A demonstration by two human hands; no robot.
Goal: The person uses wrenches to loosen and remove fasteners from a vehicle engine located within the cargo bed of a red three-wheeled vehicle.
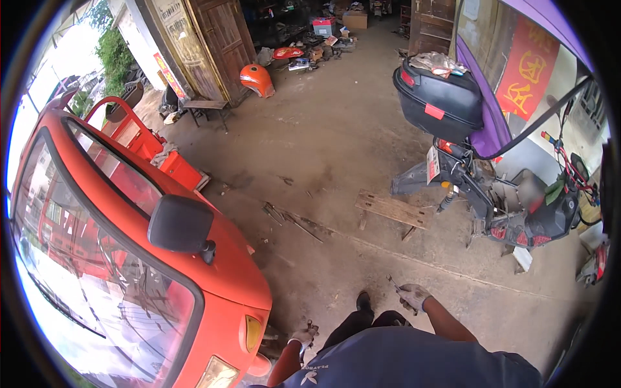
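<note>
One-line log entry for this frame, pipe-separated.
left hand: gloved, grip unclear, beside red vehicle | right hand: gloved, holding thin tool | floor: wooden bench, loose tools

A wooden bench (392, 209) stands on the floor (310, 139), a cardboard box (355, 21) farther back.

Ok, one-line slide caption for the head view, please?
Gloved right hand holding a slim tool, left hand beside an orange-red vehicle, wooden bench and motorbike ahead.
</note>
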